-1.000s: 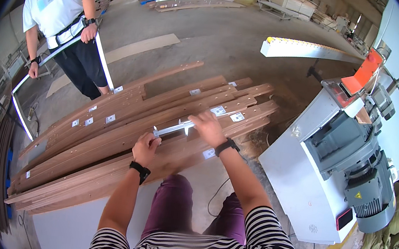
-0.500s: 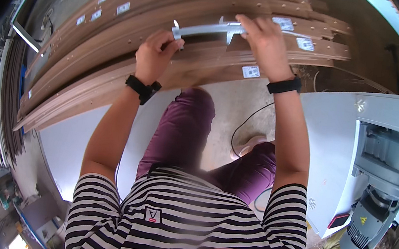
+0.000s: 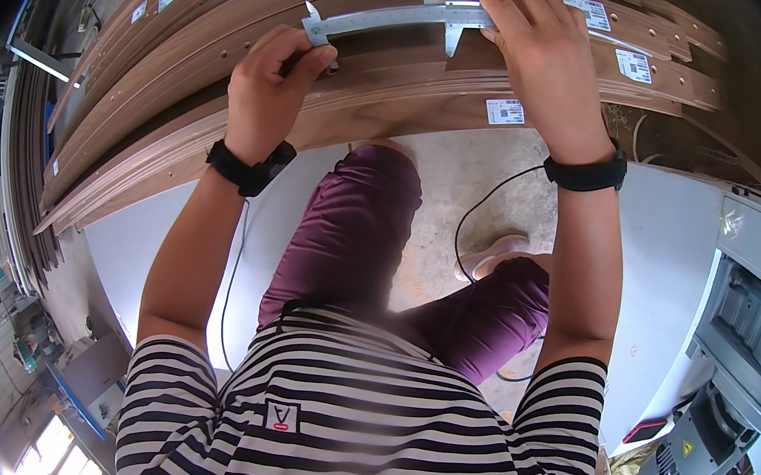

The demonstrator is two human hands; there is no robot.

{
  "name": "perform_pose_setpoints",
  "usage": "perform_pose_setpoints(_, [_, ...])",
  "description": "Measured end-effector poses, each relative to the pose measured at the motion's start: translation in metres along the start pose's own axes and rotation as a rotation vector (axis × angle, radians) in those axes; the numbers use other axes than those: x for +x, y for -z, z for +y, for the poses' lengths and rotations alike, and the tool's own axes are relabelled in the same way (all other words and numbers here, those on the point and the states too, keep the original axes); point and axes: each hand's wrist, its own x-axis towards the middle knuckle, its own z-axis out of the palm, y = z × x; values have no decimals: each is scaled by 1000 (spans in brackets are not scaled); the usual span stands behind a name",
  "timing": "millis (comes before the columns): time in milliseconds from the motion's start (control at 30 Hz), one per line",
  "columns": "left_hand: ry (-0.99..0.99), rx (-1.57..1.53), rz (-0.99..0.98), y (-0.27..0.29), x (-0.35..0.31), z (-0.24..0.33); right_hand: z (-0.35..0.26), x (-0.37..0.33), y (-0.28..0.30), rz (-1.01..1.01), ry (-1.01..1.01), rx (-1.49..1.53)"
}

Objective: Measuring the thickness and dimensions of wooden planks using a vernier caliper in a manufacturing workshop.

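A silver vernier caliper (image 3: 384,18) spans the gap between my two hands, with its jaws spread wide apart. Its end jaw is pinched between the thumb and fingers of my left hand (image 3: 270,91). My right hand (image 3: 553,69) is closed round the sliding part, and its fingers cover the far end of the caliper. Just beneath lie stacked long brown wooden boards (image 3: 162,83), curved by the lens, with small round holes along them. Whether the caliper touches a board, I cannot tell.
White printed labels (image 3: 505,112) are stuck on several boards. On the right, a grey motor (image 3: 691,456) adjoins a pale machine surface (image 3: 657,271), with a red-edged phone (image 3: 645,429) beside it. A black cable (image 3: 466,215) runs over the floor near my foot. More long strips (image 3: 22,137) stand at far left.
Both hands have moved slightly farther apart and up in the picture. The caliper's jaws are a little wider apart. The view has shifted, and a person at the top left is out of sight.
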Motion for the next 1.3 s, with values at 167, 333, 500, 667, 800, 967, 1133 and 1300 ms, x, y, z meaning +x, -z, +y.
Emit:
perform_pose_setpoints(167, [6, 24, 21, 1, 2, 2, -5, 4, 11, -100, -61, -7])
perform_pose_setpoints(333, [-2, 40, 26, 1, 2, 2, -5, 4, 11, -94, -45, -45])
perform_pose_setpoints(500, [16, 29, 27, 1, 1, 1, -5, 4, 11, -67, -37, -19])
perform_pose_setpoints(667, [16, 28, 29, 0, 2, -1, -4, 3, 9, -70, -42, -13])
perform_pose_setpoints(800, [11, -11, 30, -1, 2, -1, -3, 2, 8, -65, -52, 8])
perform_pose_setpoints(967, [19, -2, 19, -1, 4, -7, -1, 3, 5, -101, -45, 4])
perform_pose_setpoints(1133, [17, 11, 23, -1, 4, -5, 5, 2, -2, -91, -17, 10])
perform_pose_setpoints(1300, [-7, 16, 16, -1, 5, -5, 7, 1, -10, -34, 5, 31])
